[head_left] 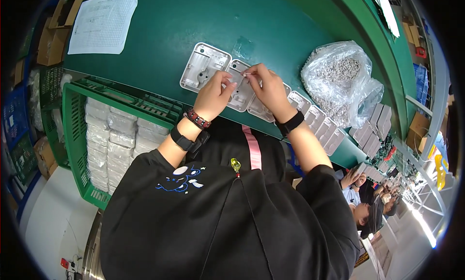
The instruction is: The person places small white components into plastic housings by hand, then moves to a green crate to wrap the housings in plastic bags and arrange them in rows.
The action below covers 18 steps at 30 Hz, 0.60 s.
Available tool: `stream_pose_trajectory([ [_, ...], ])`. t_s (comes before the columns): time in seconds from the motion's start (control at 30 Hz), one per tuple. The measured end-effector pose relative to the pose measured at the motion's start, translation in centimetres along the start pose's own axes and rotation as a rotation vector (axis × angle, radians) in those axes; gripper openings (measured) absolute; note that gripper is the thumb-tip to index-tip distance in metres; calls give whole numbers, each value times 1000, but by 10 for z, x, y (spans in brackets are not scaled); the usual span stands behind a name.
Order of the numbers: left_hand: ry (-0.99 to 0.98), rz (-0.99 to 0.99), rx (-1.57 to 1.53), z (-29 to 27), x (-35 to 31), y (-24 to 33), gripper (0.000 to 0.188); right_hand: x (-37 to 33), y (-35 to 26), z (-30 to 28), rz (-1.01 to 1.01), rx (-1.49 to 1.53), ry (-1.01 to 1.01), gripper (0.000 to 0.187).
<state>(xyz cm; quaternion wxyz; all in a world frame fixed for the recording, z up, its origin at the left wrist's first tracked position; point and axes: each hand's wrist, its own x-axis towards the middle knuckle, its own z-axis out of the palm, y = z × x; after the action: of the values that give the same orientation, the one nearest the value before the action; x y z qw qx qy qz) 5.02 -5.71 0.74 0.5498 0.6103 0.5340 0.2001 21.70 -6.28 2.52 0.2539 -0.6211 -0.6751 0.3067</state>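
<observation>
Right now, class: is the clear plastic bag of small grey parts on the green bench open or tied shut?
Cannot tell. The clear plastic bag lies slumped and bulging with grey parts, but its crumpled mouth is not clear.

surface (pixel 203 23): dark green | housings (pixel 204 66) by the fingers: pale grey | crate (pixel 72 134) left of fingers: bright green | bag (pixel 341 81) right of fingers: clear, grey bits | sheet (pixel 104 23): white, gridded | sleeves (pixel 145 202): black, blue-white print

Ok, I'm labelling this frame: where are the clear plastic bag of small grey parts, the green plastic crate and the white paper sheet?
Clear plastic bag of small grey parts (pixel 341 81): head view, bag's middle.
Green plastic crate (pixel 70 134): head view, left wall.
White paper sheet (pixel 102 22): head view, centre.
</observation>
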Motion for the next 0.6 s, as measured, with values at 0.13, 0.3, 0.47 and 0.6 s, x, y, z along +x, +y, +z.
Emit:
stream_pose_trajectory([
  [0.13, -37, 66, -196, 0, 2, 4, 16, 11, 6, 4, -180, 174, -29, 7],
  [0.3, -50, -1, -137, -9, 7, 1, 12, 16, -5, 0, -142, 155, -164, 8],
  [0.47, -33, 20, -118, -9, 8, -1, 13, 15, -22, -3, 11, 16, -273, 9],
  [0.6, 48, 102, 42, -7, 11, -8, 10, 20, -4, 0, -241, -124, -115, 9],
])
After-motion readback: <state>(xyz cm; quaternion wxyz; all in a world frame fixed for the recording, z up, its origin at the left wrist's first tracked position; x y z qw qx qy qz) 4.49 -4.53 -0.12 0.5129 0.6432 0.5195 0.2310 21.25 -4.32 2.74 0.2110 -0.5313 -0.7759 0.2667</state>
